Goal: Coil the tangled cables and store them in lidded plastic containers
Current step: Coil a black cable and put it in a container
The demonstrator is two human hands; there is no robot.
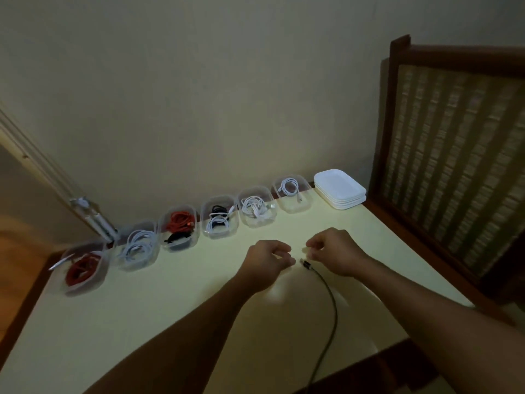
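A dark cable [331,297] lies on the pale yellow table [170,308], its plug end pointing up-left between my hands and its length trailing off the near edge. My right hand [336,251] hovers with curled fingers right at the plug; whether it touches the plug is unclear. A short gap left of the plug, my left hand [268,261] has thumb and fingers curved and holds nothing visible. Several clear plastic containers [257,206] stand open along the wall with coiled white, red and black cables inside. A stack of white lids [339,189] sits at the row's right end.
A wooden chair back with woven panel [454,155] stands against the table's right side. A metal lamp-like fitting [93,217] leans at the back left corner. The leftmost container [85,268] with a red cable sits close to the table's left edge.
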